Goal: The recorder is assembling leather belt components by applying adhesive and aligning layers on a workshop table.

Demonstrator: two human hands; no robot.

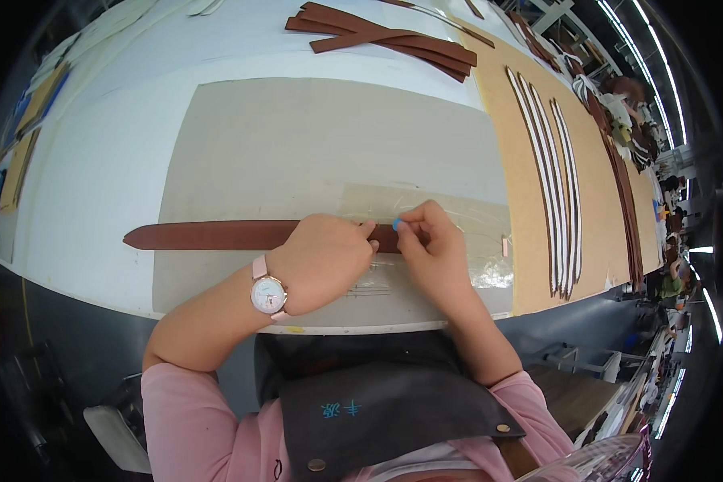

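A long brown leather strap (217, 235) lies crosswise in front of me, its pointed end to the left. My left hand (325, 255), with a pink-banded watch on the wrist, rests over the strap; its fingers are curled, and the fingertips press near the strap's right end. Just right of them, my right hand (435, 251) is closed in a pinch on a small round blue piece (397, 225) at the strap's upper edge. Most of this piece is hidden by the fingers, so its kind cannot be told. The strap's right end is partly covered by my hands.
Under the strap is a grey mat (297, 136) with a clear plastic sheet (490, 275) on it. Crossed brown leather strips (381, 38) lie at the back. On the tan board (522, 241) at right are white-edged strips (545, 173) and dark brown strips (625, 201).
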